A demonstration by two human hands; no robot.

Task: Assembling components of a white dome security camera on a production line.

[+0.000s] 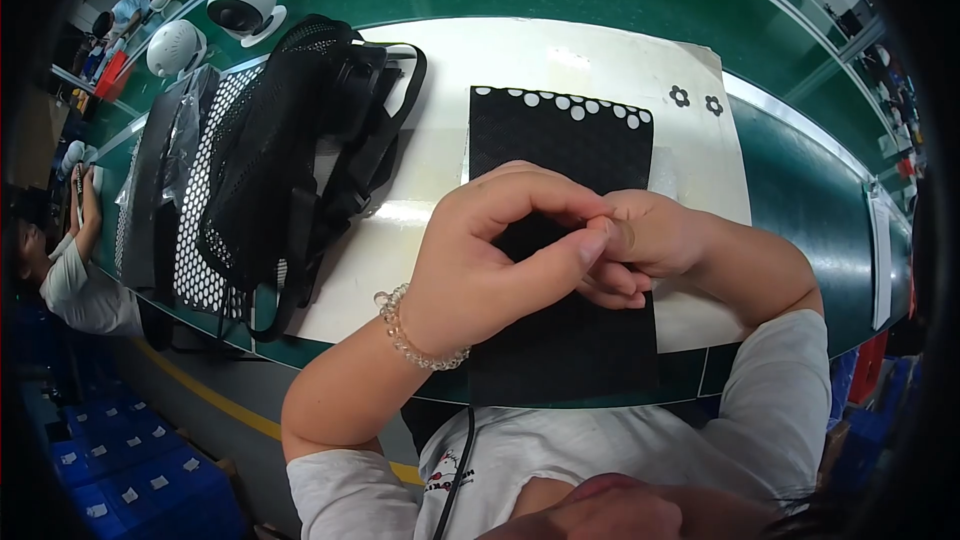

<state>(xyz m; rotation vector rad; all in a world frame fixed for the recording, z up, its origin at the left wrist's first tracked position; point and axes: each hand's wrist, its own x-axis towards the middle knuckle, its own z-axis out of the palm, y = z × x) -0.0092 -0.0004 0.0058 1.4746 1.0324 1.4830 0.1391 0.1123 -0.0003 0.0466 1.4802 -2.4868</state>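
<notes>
I am watching both hands meeting over the black perforated sheet [565, 155], which is lying flat on the white mat [455, 70] on the green table [800, 175], its near end reaching the table's front edge. The left hand [480, 260], wearing a clear bead bracelet [405, 335], is curling thumb and forefinger round to meet the right hand [650, 240]; the fingertips of both are pinching together at one spot just above the sheet. Whatever sits between them is too small or hidden, so I cannot tell what the pinch is holding. Both grips are reading narrow, fingers closed. The sheet's far edge is showing a row of white dots. Two small black flower-shaped pieces [695, 100] are lying on the mat's far right corner, well apart from the hands. A heap of black mesh and straps [300, 140] is resting to the left, with two white dome-shaped devices [210, 25] beyond it.
</notes>
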